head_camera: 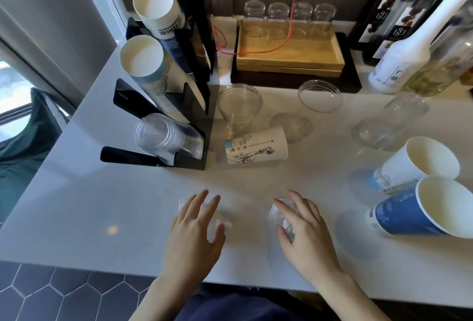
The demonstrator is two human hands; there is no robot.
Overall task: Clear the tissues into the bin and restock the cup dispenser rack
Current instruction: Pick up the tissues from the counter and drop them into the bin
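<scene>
Two crumpled white tissues lie on the white counter near its front edge. My left hand (195,223) rests over the left tissue (217,226), fingers spread. My right hand (299,223) covers the right tissue (275,214), fingers curling onto it. The black cup dispenser rack (197,70) stands at the back left with two stacks of paper cups (151,62) and a stack of clear plastic cups (161,134). Loose cups are scattered: a white printed paper cup (256,148) on its side, a clear cup (239,105), a white cup (419,162) and a blue cup (414,210) at the right.
A wooden tray (289,62) holding several glasses stands at the back, with a red cable across it. Syrup bottles (409,47) crowd the back right corner. More clear cups (389,121) lie at the right. A bin with a green bag (23,139) is beyond the counter's left edge.
</scene>
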